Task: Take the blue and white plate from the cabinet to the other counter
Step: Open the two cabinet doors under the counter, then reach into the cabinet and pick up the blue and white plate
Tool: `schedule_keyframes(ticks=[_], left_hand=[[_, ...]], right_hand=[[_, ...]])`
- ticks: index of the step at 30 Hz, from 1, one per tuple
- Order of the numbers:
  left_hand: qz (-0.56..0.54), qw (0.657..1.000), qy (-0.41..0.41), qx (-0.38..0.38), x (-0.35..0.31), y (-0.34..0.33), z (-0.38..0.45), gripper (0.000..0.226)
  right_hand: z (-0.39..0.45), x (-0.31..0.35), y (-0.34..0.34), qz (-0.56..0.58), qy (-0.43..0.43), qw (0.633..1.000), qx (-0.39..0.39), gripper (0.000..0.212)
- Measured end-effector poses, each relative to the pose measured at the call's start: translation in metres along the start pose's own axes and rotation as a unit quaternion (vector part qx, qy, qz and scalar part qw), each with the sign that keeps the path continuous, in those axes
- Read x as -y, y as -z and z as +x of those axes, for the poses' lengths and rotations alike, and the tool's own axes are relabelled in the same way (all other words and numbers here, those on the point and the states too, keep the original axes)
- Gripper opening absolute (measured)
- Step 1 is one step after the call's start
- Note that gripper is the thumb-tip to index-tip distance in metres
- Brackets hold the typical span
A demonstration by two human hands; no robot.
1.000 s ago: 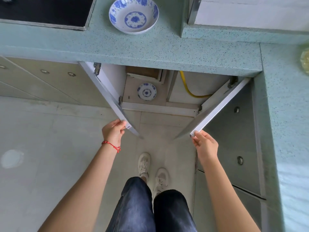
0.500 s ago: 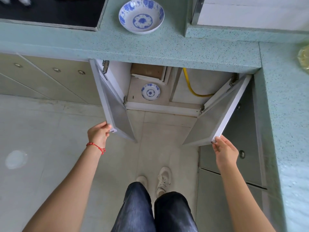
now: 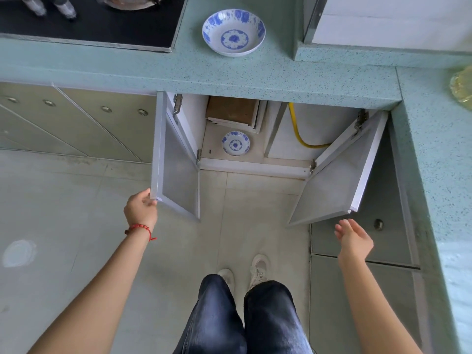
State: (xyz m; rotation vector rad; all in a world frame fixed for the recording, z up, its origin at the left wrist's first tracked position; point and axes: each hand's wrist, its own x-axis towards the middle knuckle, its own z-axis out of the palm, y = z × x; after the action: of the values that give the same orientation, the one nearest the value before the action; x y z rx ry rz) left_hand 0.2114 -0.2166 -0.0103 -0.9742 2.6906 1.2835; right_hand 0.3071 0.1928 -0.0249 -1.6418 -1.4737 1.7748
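1. I look down from the head camera at a low cabinet (image 3: 255, 159) under a speckled green counter (image 3: 255, 77), both of its doors swung wide.
2. My left hand (image 3: 140, 209) holds the lower corner of the left door (image 3: 176, 175); its grip pinches the door's edge between thumb and fingers. A red string bracelet (image 3: 139, 228) circles that wrist.
3. My right hand (image 3: 353, 240) hangs just below the corner of the right door (image 3: 337, 180), apart from it, palm turned inward, its grip spread and holding nothing.
4. The blue and white plate (image 3: 235, 143) lies flat on the cabinet floor, in the left compartment, near the front lip and in front of a brown board (image 3: 231, 112) propped behind it.
5. A yellow hose (image 3: 300, 134) curves down through the right compartment, on the far side of the centre divider.
6. A second, deeper blue and white dish (image 3: 233, 33) sits on the counter directly above the cabinet, just right of a black cooktop (image 3: 89, 21).
7. The counter turns a corner and runs down the right side of the view; something yellowish and clear (image 3: 461, 86) rests at its edge, too cropped to identify.
8. Dark jeans (image 3: 242, 318) and pale shoes (image 3: 259, 270) stand on the grey tiled floor (image 3: 63, 200), squarely before the opening.
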Motion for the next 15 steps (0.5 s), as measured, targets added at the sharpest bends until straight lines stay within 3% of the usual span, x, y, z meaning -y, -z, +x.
schedule_keyframes(ticks=[2, 5, 9, 15], left_hand=[[0.098, 0.99, -0.099, -0.011, 0.001, 0.003, -0.013, 0.036], [0.146, 0.962, -0.228, 0.045, -0.002, -0.003, -0.037, 0.035], [0.2, 0.936, -0.256, 0.136, -0.006, -0.024, -0.058, 0.037], [0.288, 0.892, -0.305, 0.172, -0.032, -0.075, -0.052, 0.041]], right_hand=[[-0.013, -0.008, -0.002, -0.029, 0.001, 1.0, 0.006, 0.03], [-0.036, -0.018, -0.013, -0.127, 0.034, 0.99, 0.059, 0.029], [-0.058, -0.026, -0.035, -0.297, 0.119, 0.935, 0.15, 0.033], [-0.029, -0.013, -0.079, -0.465, 0.24, 0.814, 0.25, 0.043]])
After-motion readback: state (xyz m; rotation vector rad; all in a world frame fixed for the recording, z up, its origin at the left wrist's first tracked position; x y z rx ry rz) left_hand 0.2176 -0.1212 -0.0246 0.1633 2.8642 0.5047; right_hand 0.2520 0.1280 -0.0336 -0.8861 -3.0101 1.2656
